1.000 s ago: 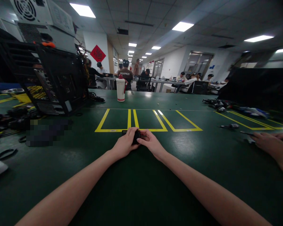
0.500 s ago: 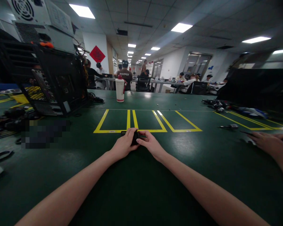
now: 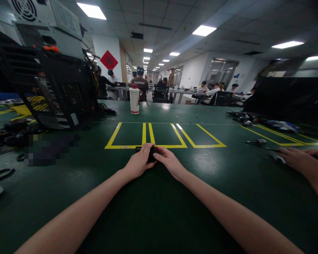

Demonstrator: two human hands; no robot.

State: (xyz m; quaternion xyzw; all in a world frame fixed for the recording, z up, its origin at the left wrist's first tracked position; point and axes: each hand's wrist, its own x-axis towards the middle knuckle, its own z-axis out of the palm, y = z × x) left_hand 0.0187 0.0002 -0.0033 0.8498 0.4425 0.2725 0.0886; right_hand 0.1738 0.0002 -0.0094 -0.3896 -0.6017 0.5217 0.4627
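Between my two hands is a small black object (image 3: 151,155), mostly covered by fingers, so its kind does not show. My left hand (image 3: 140,159) wraps round it from the left, and a dark edge of it sticks out beyond the knuckles. From the other side my right hand (image 3: 167,159) touches it with thumb and fingertips in a pinch. Both hands are just in front of the yellow tape lines (image 3: 172,146) on the green table (image 3: 159,204).
A computer case (image 3: 69,88) with a power supply (image 3: 53,21) on top stands at left. Behind the tape is a white bottle (image 3: 134,100). At right, a co-worker's hands (image 3: 302,162) are near a screwdriver-like tool (image 3: 259,141). Cables (image 3: 241,116) lie at the back right.
My hands and the black object stay almost in place, with the right fingers shifted slightly against it. A person standing far back has moved to the right.
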